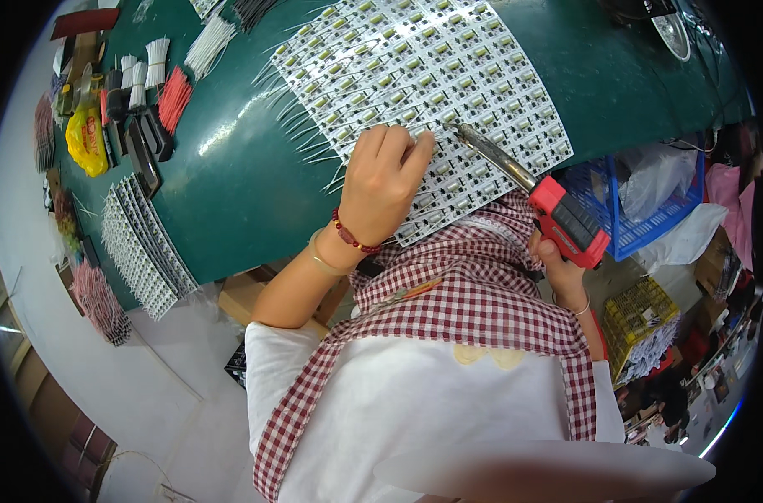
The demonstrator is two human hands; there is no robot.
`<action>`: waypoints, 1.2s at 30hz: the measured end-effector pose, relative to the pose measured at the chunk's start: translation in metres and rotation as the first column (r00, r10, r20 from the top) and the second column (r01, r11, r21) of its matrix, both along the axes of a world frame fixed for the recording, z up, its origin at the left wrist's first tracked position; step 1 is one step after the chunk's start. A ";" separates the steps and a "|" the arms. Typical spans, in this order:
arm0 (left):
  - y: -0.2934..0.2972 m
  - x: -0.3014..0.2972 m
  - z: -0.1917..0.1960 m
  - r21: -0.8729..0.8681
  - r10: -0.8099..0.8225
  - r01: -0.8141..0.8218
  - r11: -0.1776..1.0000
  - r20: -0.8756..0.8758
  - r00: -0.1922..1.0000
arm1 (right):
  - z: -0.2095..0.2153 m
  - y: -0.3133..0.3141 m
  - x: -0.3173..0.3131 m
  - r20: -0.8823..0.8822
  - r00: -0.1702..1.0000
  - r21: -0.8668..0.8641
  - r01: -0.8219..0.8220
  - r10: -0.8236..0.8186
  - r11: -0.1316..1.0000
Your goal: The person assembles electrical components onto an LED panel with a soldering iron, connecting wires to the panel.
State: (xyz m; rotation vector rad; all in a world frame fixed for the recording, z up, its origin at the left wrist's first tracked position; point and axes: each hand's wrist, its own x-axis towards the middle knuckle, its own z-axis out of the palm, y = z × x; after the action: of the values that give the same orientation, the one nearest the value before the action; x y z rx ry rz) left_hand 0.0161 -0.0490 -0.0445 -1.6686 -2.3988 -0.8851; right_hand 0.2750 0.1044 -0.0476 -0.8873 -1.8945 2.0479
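While the left hand lies flat on the big white circuit panel, fingers together and pressing a thin white wire against it, the right hand is clamped round the red grip of a soldering iron whose tip touches the panel just beyond those fingertips. Many wire leads already stick out along the panel's left edge, so I judge those rows wired; whether the rows right of the iron are finished I cannot tell. Left of the panel, across bare green tabletop, lie a stack of similar panels and bundles of white wires and red wires. Right of the panel, a blue basket stands just off the tabletop's near edge, close to the iron's handle, leaving little swing room there.
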 end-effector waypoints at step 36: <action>0.003 -0.004 -0.002 0.041 -0.040 0.041 0.998 -0.009 0.999 | 0.001 0.006 0.003 0.125 0.990 0.206 -0.083 0.058 0.975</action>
State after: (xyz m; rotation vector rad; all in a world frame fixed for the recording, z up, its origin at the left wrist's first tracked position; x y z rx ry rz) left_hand 0.0122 -0.0464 -0.0469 -1.7086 -2.3333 -0.9255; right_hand 0.2777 0.1104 -0.0467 -0.9168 -2.1872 1.8227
